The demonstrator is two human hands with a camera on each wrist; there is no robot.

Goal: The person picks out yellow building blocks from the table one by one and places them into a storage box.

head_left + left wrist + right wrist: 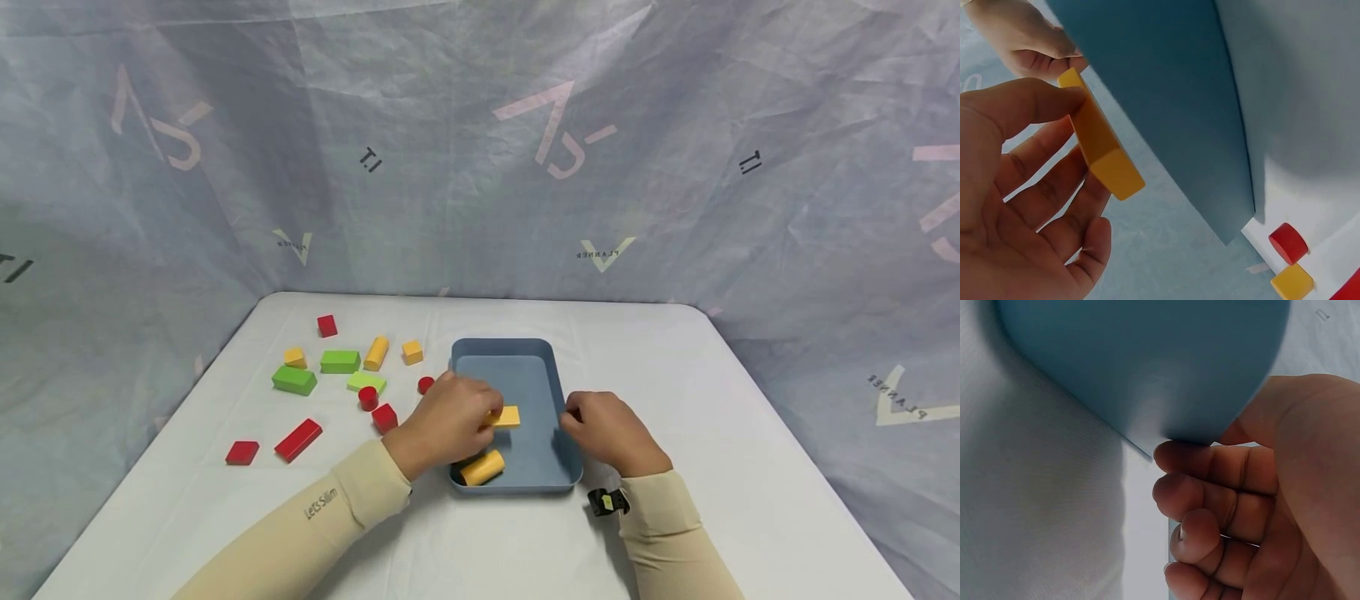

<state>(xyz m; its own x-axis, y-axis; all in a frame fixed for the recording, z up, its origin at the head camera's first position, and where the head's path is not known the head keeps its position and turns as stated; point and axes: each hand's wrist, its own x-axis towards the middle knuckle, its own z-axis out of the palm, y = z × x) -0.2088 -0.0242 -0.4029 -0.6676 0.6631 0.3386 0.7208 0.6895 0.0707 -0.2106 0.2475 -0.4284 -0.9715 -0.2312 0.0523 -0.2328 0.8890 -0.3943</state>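
My left hand [452, 417] is over the left side of a blue-grey tray [517, 490]. It pinches a yellow rectangular block [1097, 137] between thumb and fingers; the left wrist view has the block outlined beside the tray wall. In the head view, one end of that block shows past the fingers. Below the hand, a yellow cylinder [482, 468] lies in the tray's near left corner. At the tray's right side, my right hand [611, 429] grips the wall, the thumb partly hidden behind it and the curled fingers [1185, 456] on the outer face.
Left of the tray, red, green and yellow blocks lie scattered on the white table [637, 350]. Nearest the tray are a small red cylinder [426, 385], a red cube [385, 418] and a yellow cube [412, 352]. A grey printed cloth [480, 208] hangs behind the table.
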